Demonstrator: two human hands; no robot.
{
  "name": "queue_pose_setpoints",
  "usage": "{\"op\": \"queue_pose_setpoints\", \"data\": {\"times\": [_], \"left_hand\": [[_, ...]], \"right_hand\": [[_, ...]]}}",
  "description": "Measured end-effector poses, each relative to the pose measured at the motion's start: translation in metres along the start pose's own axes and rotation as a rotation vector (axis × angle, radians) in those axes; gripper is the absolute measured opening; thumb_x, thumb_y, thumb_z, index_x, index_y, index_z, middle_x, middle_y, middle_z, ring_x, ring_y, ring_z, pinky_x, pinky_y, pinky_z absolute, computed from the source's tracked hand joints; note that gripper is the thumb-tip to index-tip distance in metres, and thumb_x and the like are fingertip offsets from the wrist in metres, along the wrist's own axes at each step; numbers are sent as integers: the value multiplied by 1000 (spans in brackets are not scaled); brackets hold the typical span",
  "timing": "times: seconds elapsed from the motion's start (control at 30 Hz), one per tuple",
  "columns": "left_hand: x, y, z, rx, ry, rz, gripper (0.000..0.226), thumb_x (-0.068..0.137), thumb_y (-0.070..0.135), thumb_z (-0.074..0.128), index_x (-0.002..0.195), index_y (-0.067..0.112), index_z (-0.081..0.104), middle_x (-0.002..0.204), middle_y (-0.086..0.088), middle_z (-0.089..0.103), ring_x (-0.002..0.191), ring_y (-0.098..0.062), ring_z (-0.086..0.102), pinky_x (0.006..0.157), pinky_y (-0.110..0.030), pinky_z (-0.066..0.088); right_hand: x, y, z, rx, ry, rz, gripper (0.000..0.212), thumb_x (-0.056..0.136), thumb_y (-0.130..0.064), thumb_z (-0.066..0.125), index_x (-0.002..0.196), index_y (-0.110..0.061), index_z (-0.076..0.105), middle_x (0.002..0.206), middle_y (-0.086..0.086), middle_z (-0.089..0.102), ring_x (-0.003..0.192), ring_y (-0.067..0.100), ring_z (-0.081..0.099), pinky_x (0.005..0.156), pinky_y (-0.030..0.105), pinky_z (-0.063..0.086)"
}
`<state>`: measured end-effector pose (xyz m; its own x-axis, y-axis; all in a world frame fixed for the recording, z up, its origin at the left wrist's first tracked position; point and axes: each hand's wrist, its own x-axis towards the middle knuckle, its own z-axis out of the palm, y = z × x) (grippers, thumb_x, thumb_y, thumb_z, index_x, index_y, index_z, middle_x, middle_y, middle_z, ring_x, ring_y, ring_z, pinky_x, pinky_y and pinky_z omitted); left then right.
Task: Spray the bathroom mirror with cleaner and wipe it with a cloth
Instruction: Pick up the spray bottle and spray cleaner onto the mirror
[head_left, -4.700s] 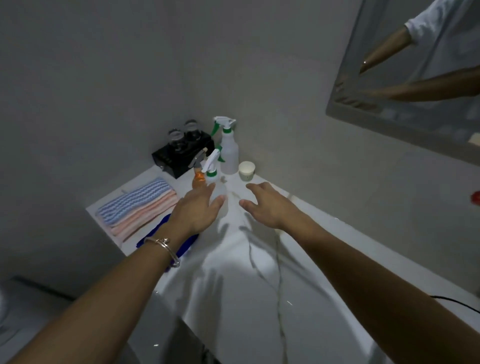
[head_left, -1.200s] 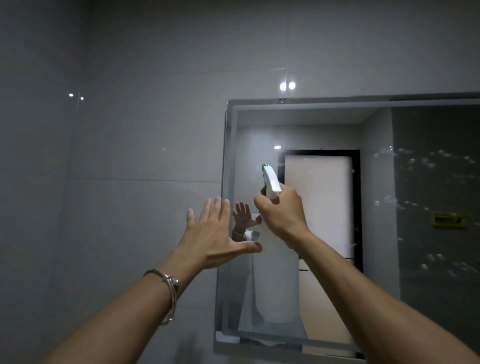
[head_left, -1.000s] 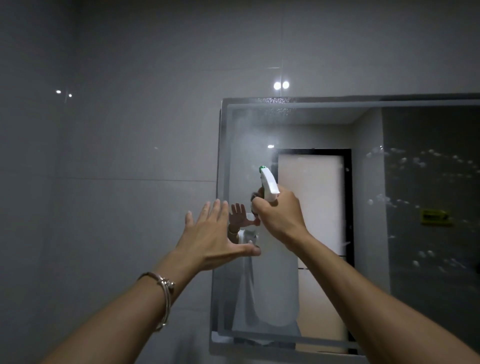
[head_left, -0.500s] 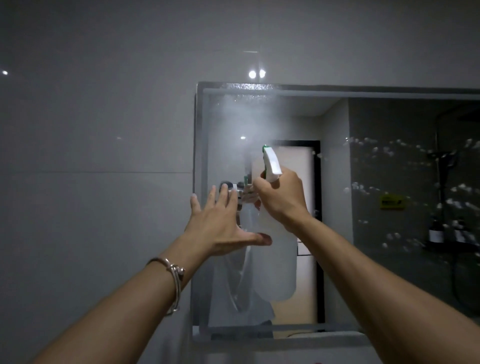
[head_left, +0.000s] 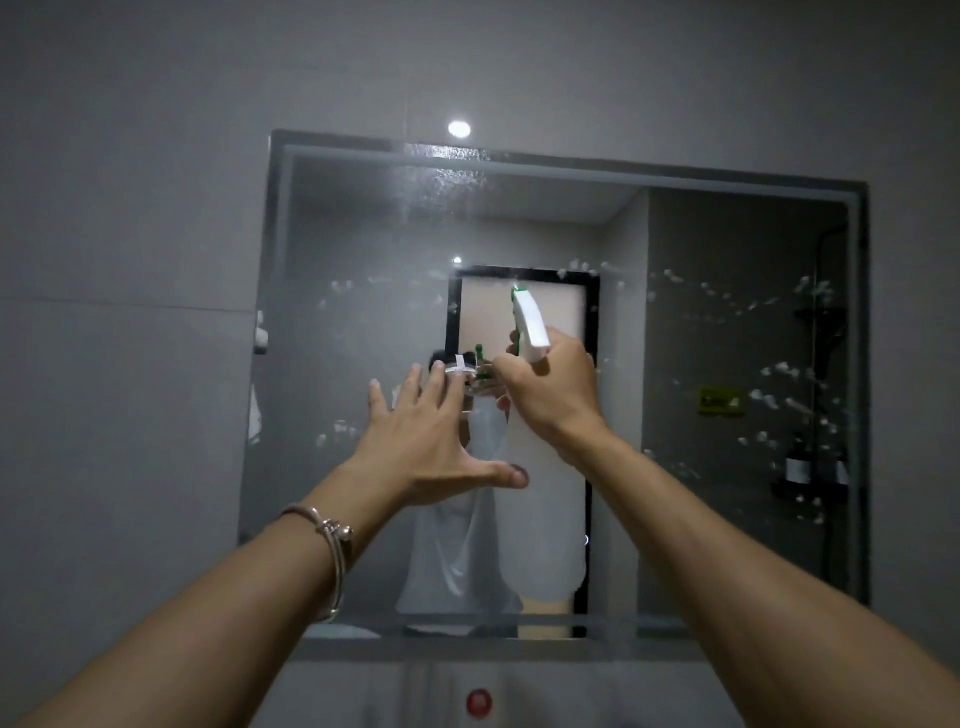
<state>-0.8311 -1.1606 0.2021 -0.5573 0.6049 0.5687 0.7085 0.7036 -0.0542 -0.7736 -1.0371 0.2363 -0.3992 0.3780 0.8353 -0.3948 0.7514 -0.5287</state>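
Silver bangle (head_left: 332, 540) on left wrist, nearest cam. Left hand (head_left: 431, 441) raised, fingers (head_left: 408, 387) spread & released, holding nothing, thumb out toward the bottle body. Right hand (head_left: 550, 392) clenched round neck of spray bottle (head_left: 545, 514); white trigger head w/ green nozzle tip (head_left: 529, 325) pokes up above the knuckles, aimed at the glass. Translucent bottle body hangs below right hand, blocking part of the reflection. Both arms stand btwn cam & mirror (head_left: 727, 332). Mirror is wall-mounted, grey frame, on grey tiled wall (head_left: 130, 260). Glass carries scattered droplets across mid & right side, fine mist patch near top edge. Reflection shows person in white top, dark-framed doorway, dark bottles on a shelf (head_left: 815, 470) at right, yellow label (head_left: 721, 400). Red round button (head_left: 479, 702) below mirror. Cloth not in view.
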Motion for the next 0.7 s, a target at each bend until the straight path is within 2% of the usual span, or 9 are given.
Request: {"op": "queue_pose_setpoints", "data": {"times": [0.17, 0.3, 0.4, 0.47, 0.57, 0.7], "left_hand": [[7, 38, -5, -8, -12, -60, 132, 47, 94, 21, 150, 18, -11, 157, -5, -16, 145, -24, -13, 110, -60, -7], [3, 41, -14, 33, -7, -84, 132, 45, 95, 16, 149, 19, -12, 157, -5, -17, 145, -24, -13, 110, -60, -7], [-1, 46, -16, 39, -19, -70, 134, 43, 96, 17, 149, 19, -13, 157, -4, -18, 144, -24, -14, 110, -60, -6], [0, 55, -17, 26, -25, -35, 136, 41, 97, 15, 149, 20, -13, 157, -4, -18, 144, -24, -14, 110, -61, -6], [0, 61, -15, 10, -22, 3, 129, 46, 94, 17, 149, 22, -14, 156, -2, -20, 144, -24, -15, 110, -61, -7], [-4, 52, -12, 51, -36, 18, 127, 48, 93, 19, 148, 23, -15, 155, -2, -22, 143, -25, -17, 110, -62, -8]], "right_hand": [[4, 13, -44, -69, -46, -7, 12, 67, -29, 58, 64, -17, 56, 62, 2, 62, 61, 27, 65, 56, 50, 56], [7, 13, -66, -77, -35, -4, 18, 65, -28, 58, 69, -11, 55, 66, 9, 64, 64, 31, 66, 54, 50, 55], [3, 10, -74, -40, -40, 6, 33, 61, -32, 55, 74, -2, 55, 69, 16, 63, 68, 37, 64, 53, 53, 53], [-2, 6, -79, 6, -39, 24, 32, 63, -29, 55, 74, 1, 58, 69, 17, 62, 67, 35, 65, 54, 54, 54], [-8, -1, -83, 51, -14, 63, 23, 67, -22, 57, 76, -1, 60, 64, 11, 61, 60, 28, 64, 57, 53, 55], [-6, -6, -78, 2, 18, 54, 22, 62, -28, 55, 74, -9, 58, 63, 3, 60, 62, 29, 65, 56, 50, 56]]}}
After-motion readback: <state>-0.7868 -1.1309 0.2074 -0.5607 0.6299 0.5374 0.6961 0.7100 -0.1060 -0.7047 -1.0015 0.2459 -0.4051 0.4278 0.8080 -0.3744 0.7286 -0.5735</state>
